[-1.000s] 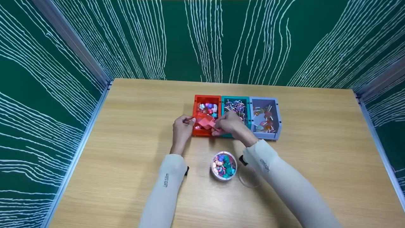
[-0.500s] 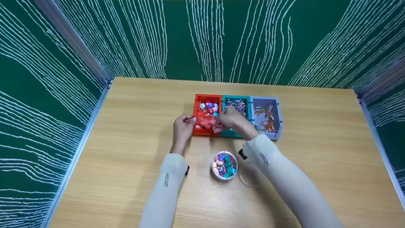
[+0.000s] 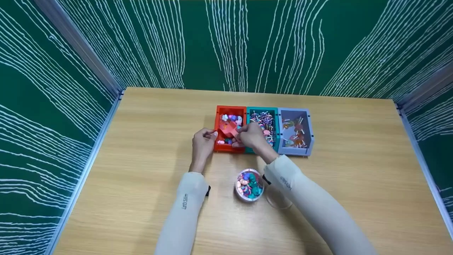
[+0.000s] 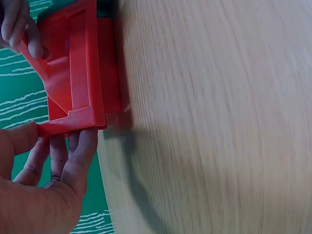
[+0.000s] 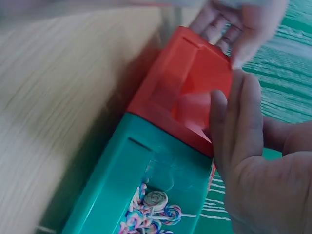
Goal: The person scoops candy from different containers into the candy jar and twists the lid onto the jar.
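Observation:
My right hand (image 3: 252,136) pinches the handle of a small red scoop (image 3: 228,129), whose head is down inside the red bin (image 3: 230,147). Beads and charms (image 3: 232,118) in pink, white and purple lie at the back of this bin, and a few more lie in front of the scoop. At the bin's left side, my left hand (image 3: 203,145) grips the wall, thumb on the rim and fingers (image 4: 80,158) against the outside. The scoop's handle is mostly hidden by the right hand.
A green bin (image 3: 276,140) of swirl lollipop charms and a grey-purple bin (image 3: 300,152) of clear lollipop charms adjoin on the right. Nearer stands a round tub (image 3: 249,185) filled with colourful pieces, beside a clear round lid (image 3: 277,198) partly under the right sleeve.
The scoop has shifted back and tilted within the red bin, uncovering dark and pink beads at its front. My right hand moved slightly left with it; the left hand stayed put.

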A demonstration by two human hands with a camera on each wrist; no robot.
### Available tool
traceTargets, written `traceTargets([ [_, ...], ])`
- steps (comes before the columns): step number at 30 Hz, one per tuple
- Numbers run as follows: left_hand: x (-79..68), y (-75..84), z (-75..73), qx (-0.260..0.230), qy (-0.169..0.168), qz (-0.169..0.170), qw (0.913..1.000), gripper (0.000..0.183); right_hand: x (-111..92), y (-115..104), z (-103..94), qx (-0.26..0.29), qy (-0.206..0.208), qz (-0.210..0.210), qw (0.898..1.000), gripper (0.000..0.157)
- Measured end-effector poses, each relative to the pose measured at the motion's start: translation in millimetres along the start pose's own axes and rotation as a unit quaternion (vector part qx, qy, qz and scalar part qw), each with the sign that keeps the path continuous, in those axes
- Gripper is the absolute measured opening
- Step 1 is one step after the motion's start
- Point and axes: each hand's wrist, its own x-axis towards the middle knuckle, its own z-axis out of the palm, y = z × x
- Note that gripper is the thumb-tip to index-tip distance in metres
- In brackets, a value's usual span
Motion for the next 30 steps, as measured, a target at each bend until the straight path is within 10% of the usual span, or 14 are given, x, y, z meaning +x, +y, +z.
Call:
traceTargets([
  [30,2.0,-1.0,-2.0,-0.003,-0.011,-0.002,0.9999,0.012,6.5,7.5,5.4,-0.183,0.019,-0.128,0.975,0.033],
])
